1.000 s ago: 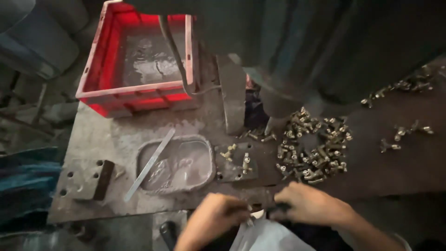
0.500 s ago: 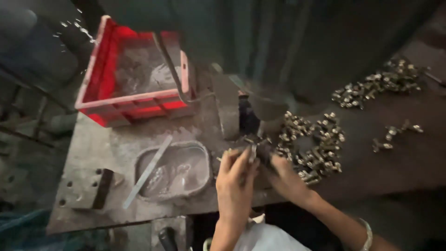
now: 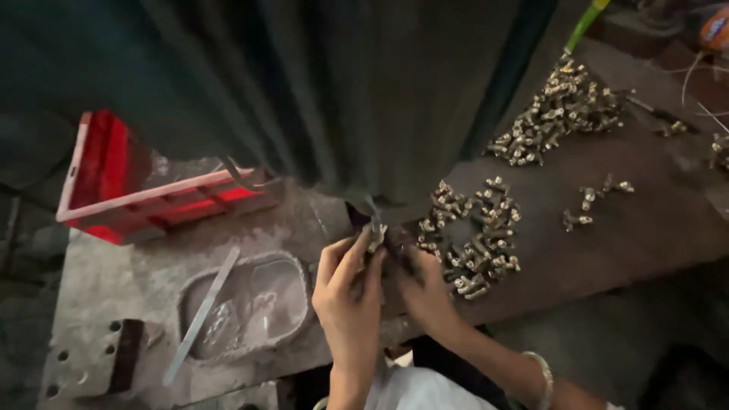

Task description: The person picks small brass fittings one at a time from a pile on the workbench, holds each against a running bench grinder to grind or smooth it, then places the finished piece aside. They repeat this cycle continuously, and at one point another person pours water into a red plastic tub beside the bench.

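Looking down from the head camera, the left hand (image 3: 351, 292) and the right hand (image 3: 427, 292) are seen brought together at the edge of the metal desk (image 3: 114, 288), under a dark green machine body (image 3: 342, 91). A small brass fitting (image 3: 374, 237) is pinched by the left fingers (image 3: 357, 254), closed about it; the right fingers are curled beside it, and whether anything is gripped by them cannot be told. The step in hand is judged to be the seating of the fitting under the machine; the next move calls for a steady, well-aligned push. Just right of the hands lies a pile of brass fittings (image 3: 474, 239), and a second heap (image 3: 558, 114) farther back. A red crate (image 3: 152, 205), a shallow tray (image 3: 250, 304) and a flat metal strip (image 3: 201, 315) lie to the left. Compared with half a second earlier, the hands have been raised closer to the machine.
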